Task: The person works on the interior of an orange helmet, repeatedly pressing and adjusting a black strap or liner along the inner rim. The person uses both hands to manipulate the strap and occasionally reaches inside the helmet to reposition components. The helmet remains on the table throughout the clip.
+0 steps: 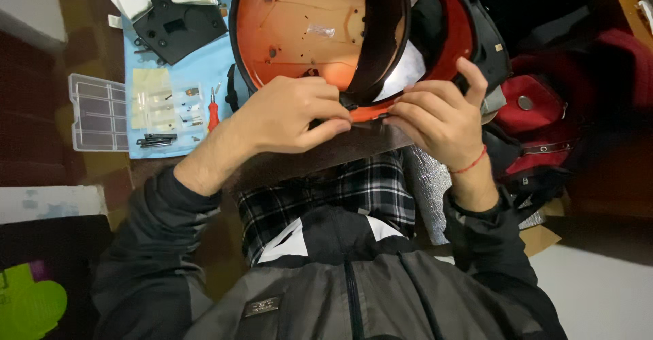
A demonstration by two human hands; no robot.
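Head view: grey jacket [326, 292] nearest the lens. Beyond it, the left hand [289, 115] and right hand [442, 119] pinch the near rim of the orange shell [299, 27] with fingertips pressed together. Left of the shell: red screwdriver [213, 112] and clear parts box [98, 112].

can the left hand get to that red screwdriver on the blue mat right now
Probably yes: the red screwdriver lies uncovered just beside the left hand, but that hand is pinching the orange shell's rim.

We see a blue mat [204, 68] bearing a screwdriver [213, 112], black plate [178, 27] and screws [158, 139].
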